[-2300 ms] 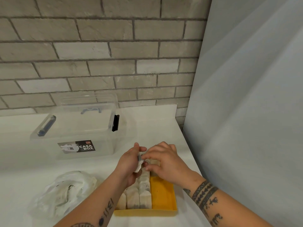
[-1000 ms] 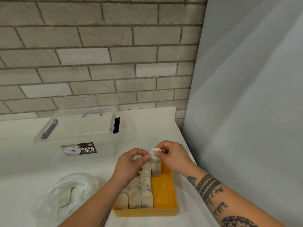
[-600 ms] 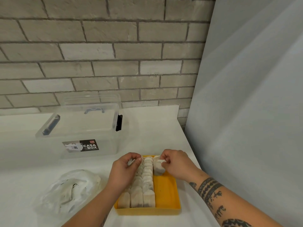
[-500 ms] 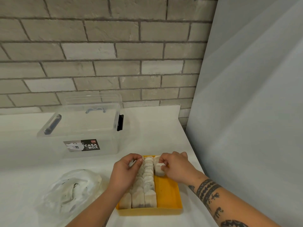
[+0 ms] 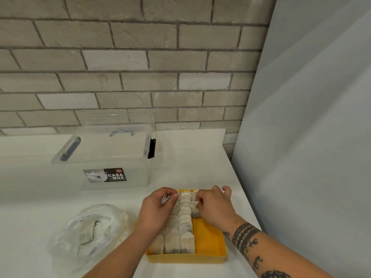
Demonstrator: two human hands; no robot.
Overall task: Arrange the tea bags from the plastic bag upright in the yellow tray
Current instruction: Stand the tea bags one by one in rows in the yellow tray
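The right hand (image 5: 214, 207) pinches a tea bag (image 5: 195, 210) at the far end of the tray (image 5: 210, 245), starting a fourth row beside three packed ones. With nothing behind it, it may topple once released. The left hand (image 5: 158, 209) clutches more bags (image 5: 165, 199); the plastic bag (image 5: 88, 231) lies left of the tray.
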